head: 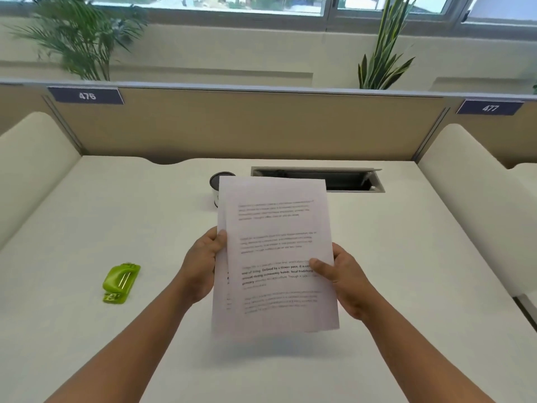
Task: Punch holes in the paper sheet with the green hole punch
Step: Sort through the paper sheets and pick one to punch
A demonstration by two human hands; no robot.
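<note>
I hold a thin stack of printed paper sheets (pixel 273 251) upright above the white desk (pixel 116 216), a little off the surface. My left hand (pixel 203 263) grips the stack's left edge, thumb on the front. My right hand (pixel 343 277) grips the right edge, thumb pressed on the text. The sheets are slightly fanned, one behind the other. The green hole punch (pixel 120 283) lies on the desk to the left of my left hand, apart from both hands and from the paper.
A dark-topped round container (pixel 219 184) stands behind the paper, partly hidden. An open cable slot (pixel 348 181) is cut into the desk at the back right. Padded side dividers (pixel 32 158) and a beige partition (pixel 247 126) bound the desk.
</note>
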